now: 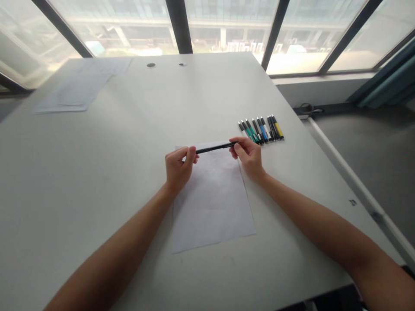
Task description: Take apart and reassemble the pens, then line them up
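Note:
A slim black pen (212, 149) is held nearly level between both hands, above the far part of a white sheet of paper (214, 207). My left hand (180, 166) is closed around its left end, the thumb lying along the top. At the other end, my right hand (249, 156) pinches the pen between thumb and fingers. The tips of the pen are hidden in my fingers. Just beyond my right hand, several pens (262, 129) lie side by side in a row, with green, blue, white, black and yellow barrels.
The wide white table (113, 172) reaches toward the windows. Several loose papers (78, 88) lie at its far left. Two round inserts (151, 65) sit near the back edge. A dark mark (352, 202) shows near the right edge, with grey floor (366, 147) beyond.

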`<state>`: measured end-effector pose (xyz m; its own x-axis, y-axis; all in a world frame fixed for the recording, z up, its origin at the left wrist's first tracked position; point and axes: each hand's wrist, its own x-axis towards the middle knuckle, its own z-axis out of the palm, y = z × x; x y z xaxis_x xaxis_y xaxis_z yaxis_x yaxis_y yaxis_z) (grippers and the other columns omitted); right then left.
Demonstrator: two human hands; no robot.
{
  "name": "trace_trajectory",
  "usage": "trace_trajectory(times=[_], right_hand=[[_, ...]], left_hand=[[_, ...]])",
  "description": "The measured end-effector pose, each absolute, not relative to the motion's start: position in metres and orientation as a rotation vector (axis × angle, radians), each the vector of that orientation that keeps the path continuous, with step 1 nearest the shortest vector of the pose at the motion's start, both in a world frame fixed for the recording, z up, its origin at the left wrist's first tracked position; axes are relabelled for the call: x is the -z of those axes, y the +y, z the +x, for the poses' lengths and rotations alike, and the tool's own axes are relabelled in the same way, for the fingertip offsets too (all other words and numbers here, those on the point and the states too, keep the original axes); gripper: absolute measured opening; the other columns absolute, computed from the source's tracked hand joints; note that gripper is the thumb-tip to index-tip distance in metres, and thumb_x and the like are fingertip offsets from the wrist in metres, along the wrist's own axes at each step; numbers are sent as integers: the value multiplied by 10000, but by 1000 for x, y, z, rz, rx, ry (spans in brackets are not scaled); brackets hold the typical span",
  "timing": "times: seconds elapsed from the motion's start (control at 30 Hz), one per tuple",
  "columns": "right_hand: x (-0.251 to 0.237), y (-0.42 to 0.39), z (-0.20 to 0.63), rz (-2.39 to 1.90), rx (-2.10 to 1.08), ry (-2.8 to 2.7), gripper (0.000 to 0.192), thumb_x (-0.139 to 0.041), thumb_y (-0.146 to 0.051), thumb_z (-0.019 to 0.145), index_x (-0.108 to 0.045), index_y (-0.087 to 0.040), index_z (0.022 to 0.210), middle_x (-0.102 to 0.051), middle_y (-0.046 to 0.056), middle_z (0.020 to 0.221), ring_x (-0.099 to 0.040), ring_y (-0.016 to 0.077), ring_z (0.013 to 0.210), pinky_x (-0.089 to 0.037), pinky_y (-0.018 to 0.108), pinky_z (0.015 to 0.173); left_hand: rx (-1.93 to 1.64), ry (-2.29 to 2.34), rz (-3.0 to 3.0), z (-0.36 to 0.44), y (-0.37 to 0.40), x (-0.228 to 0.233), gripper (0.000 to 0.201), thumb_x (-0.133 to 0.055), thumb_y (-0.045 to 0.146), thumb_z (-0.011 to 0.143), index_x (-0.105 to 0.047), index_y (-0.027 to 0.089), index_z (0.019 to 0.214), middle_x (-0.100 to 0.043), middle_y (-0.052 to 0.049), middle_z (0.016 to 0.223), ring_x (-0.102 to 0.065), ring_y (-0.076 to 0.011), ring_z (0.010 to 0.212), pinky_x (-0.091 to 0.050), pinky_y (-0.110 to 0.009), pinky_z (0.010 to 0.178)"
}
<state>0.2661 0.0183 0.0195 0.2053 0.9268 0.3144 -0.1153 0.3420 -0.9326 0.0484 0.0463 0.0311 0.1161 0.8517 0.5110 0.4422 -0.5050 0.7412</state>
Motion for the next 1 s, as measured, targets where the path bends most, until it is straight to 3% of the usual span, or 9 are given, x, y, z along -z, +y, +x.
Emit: trace_trajectory(times=[0.13, 0.2, 0.27, 0.4, 0.57, 0.77, 1.0], right_hand=[[-20, 18, 265, -971, -871, -1098, 279, -731, -444, 820, -679, -192, 929, -653, -17, 655, -544, 91, 536, -439, 235, 504], [-20, 19, 265, -980, -864, -1090, 297, -730, -469, 820, -673, -188, 895, -645, -19, 637, -536, 88, 516, -428, 231, 484], [-19, 20, 266, -985, -862, -1084, 309, -726, -485, 823, -671, -184, 867, -637, -19, 625, -530, 86, 504, -419, 229, 470], [-16, 22, 266, -994, -846, -1027, 310, -725, -485, 825, -672, -182, 854, -628, -21, 615, -519, 84, 493, -406, 223, 451], [-14, 25, 268, -999, -861, -937, 297, -735, -473, 814, -660, -189, 854, -609, -29, 603, -504, 82, 487, -391, 220, 443], [-15, 23, 268, -969, -876, -966, 261, -706, -450, 841, -643, -199, 872, -590, -34, 617, -511, 87, 511, -404, 226, 472], [-13, 25, 268, -971, -847, -905, 207, -673, -410, 852, -635, -206, 859, -565, -36, 618, -521, 94, 539, -406, 224, 486]], left_hand=[[-1360, 1267, 2006, 49, 48, -31, 335, -549, 421, 963, -729, 191, 798, -707, -16, 675, -646, -128, 629, -464, -258, 614], [-1373, 1260, 1980, 50, 48, -29, 258, -598, 412, 938, -716, 198, 1019, -718, -5, 703, -655, -127, 640, -463, -248, 600], [-1393, 1239, 1928, 50, 49, -27, 286, -619, 413, 926, -664, 198, 1109, -714, 7, 692, -658, -123, 622, -466, -238, 582], [-1393, 1160, 1919, 51, 48, -25, 238, -635, 412, 919, -664, 189, 997, -744, -21, 754, -710, -137, 694, -535, -248, 670], [-1351, 1164, 2021, 52, 46, -29, 237, -686, 383, 884, -701, 190, 1021, -783, -59, 893, -750, -177, 836, -587, -297, 797], [-1382, 1200, 1895, 52, 46, -28, 253, -632, 407, 915, -706, 170, 961, -778, -70, 850, -746, -169, 796, -595, -280, 748], [-1465, 1152, 1880, 54, 46, -32, 163, -615, 258, 897, -681, 174, 1021, -752, -54, 898, -743, -162, 851, -572, -283, 799]])
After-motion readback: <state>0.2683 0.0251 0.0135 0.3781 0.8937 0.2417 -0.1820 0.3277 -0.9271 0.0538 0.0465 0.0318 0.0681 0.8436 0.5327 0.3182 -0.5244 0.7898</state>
